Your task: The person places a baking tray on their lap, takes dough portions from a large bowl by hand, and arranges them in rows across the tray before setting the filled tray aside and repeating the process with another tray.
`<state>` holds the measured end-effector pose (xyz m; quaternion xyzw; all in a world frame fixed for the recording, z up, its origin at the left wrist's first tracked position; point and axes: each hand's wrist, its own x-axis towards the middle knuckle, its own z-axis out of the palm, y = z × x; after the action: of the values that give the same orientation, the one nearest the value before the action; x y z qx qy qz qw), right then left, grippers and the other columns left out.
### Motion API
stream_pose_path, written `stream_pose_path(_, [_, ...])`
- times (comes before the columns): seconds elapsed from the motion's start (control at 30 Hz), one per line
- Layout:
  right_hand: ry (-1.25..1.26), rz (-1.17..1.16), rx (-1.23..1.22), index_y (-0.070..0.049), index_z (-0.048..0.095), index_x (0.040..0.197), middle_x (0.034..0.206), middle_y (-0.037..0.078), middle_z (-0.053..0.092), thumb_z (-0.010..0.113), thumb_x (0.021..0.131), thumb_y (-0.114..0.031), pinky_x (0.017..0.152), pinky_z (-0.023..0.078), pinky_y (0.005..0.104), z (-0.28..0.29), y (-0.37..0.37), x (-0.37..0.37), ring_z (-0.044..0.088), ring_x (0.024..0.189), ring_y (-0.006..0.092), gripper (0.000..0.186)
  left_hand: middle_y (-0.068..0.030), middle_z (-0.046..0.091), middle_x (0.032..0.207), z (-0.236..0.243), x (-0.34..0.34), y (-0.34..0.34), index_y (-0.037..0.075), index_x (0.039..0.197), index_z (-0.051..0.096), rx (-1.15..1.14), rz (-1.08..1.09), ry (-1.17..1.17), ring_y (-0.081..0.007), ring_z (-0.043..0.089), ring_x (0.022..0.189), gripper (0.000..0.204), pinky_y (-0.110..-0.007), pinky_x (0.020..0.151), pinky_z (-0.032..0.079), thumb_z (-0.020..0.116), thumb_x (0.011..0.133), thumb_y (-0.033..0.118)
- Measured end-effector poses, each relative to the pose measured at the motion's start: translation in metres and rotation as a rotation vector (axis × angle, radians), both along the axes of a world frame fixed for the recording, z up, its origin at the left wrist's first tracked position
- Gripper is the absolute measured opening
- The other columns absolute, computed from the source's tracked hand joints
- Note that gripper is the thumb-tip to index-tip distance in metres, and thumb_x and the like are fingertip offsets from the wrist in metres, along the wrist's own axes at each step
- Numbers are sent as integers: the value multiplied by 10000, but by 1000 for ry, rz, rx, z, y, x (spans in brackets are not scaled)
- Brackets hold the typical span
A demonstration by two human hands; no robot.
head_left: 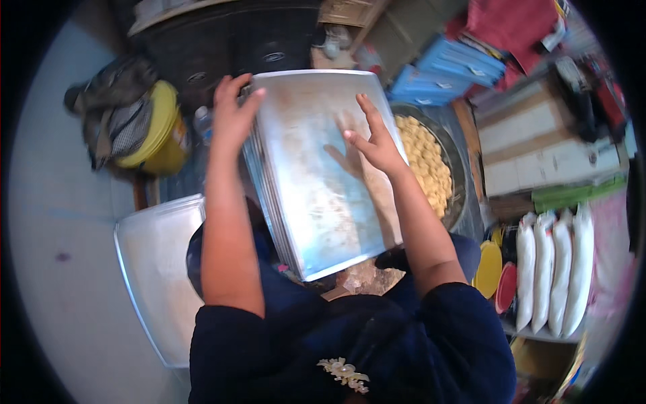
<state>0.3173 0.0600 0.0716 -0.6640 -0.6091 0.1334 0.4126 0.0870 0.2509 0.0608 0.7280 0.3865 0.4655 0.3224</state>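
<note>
A stack of silvery metal baking trays (319, 202) sits in front of me, its top tray bare and scuffed. My left hand (233, 113) is at the stack's far left corner, thumb and fingers apart; whether it touches the rim, I cannot tell. Over the right part of the top tray is my right hand (381, 145), fingers stretched out and nothing in them. Its shadow and a faint reflection show on the metal. Right of the stack, partly covered by it, a large round dark pan (459, 195) holds many pale yellow dough balls (425, 161).
Another metal tray (161, 269) lies at my left. Beyond it stands a yellow bucket (161, 128) with cloth and a bag on it, near a clear bottle (203, 124). Blue drawers (441, 77) are at far right. Several long white filled bags (555, 276) lie at right.
</note>
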Motion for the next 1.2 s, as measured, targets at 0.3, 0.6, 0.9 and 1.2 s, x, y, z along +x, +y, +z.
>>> stream_pose_path(0.3, [488, -872, -114, -9, 301, 1430, 1407, 211, 393, 700, 808, -310, 940, 440, 369, -71, -231, 210, 534, 1133, 274, 798, -169, 509, 1310, 93, 108, -273, 54, 1233, 547, -40, -1146, 262, -330, 450, 1255, 511, -421, 1046, 354, 693, 804, 290])
stream_pose_path(0.6, [254, -890, -945, -118, 205, 1475, 1510, 236, 172, 834, 603, -438, 1077, 326, 452, -236, -328, 262, 288, 1353, 400, 1122, -203, 455, 1279, -190, 230, -455, 53, 1190, 540, -399, -935, 710, -386, 482, 1166, 460, -440, 966, 426, 680, 774, 191])
stream_pose_path(0.9, [114, -907, -1060, -303, 24, 1498, 1558, 145, 24, 907, 484, -380, 1014, 354, 598, -280, -326, 255, 53, 1392, 485, 1347, -156, 19, 1552, -227, 400, -403, 220, 1479, 187, -519, -521, 1140, -431, 226, 1370, 1041, -500, 1047, 369, 822, 654, 259])
stream_pose_path(1.2, [212, -968, -984, -361, 103, 1480, 1559, 130, 14, 903, 494, -291, 1041, 391, 519, -277, -323, 272, 36, 1382, 511, 1272, -67, -140, 1563, -236, 458, -384, 425, 1475, 9, -65, -883, 1640, -431, 23, 1416, 1251, -710, 1003, 276, 877, 581, 319])
